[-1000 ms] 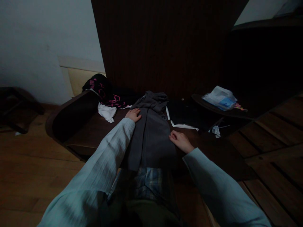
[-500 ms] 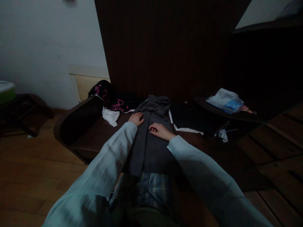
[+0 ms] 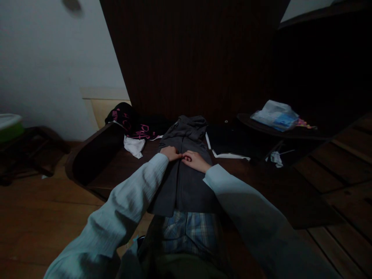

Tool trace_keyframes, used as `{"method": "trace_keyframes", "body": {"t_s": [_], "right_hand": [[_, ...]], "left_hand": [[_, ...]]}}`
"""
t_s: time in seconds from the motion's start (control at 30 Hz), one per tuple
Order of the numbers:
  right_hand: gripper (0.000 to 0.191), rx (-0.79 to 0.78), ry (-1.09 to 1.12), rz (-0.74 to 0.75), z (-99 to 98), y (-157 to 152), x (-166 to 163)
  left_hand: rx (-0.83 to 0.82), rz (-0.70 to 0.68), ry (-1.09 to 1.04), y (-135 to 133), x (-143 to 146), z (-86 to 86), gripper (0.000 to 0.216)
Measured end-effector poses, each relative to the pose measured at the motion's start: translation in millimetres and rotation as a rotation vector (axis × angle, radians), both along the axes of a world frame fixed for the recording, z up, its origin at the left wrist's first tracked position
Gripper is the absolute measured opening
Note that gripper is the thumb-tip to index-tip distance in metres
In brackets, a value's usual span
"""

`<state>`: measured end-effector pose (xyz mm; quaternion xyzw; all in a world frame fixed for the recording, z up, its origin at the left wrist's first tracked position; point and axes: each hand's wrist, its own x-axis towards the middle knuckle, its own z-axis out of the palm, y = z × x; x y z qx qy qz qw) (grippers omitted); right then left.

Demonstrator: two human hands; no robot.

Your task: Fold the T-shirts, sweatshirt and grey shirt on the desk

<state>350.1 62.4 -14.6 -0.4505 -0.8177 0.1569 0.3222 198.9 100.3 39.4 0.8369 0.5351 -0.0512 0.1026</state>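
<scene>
A dark grey garment lies stretched along the bench, with a long split or seam running down its middle and its far end bunched up. My left hand rests on it, fingers bent and pinching the cloth at the middle line. Right beside it, my right hand has its fingers curled, thumb and forefinger at the same spot on the edge. The fingertips of both hands meet there. Whether a button or other fastener sits between them is too small and dark to make out.
The dark wooden bench has a curved left arm. Black cloth with pink lettering and a white cloth lie left; folded black cloth lies right. A plastic bag sits on the right ledge. A green tub stands far left.
My left hand has come down and right from lying flattish on the garment, and its fingers now pinch beside my right hand. The right hand has shifted only slightly.
</scene>
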Motion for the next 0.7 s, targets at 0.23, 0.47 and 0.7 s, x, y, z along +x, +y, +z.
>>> {"method": "trace_keyframes", "body": {"t_s": [0.23,0.47,0.7], "right_hand": [[0.008,-0.025,0.085,0.012,1.7,-1,0],[0.012,-0.038,0.075,0.006,0.9,1,0],[0.022,-0.137,0.131,0.000,4.0,1,1]], "left_hand": [[0.115,0.143,-0.209,-1,0,-22.2,0.032],[0.126,0.235,-0.445,6,-1,-24.8,0.034],[0.033,0.217,-0.424,8,8,-24.1,0.033]]}}
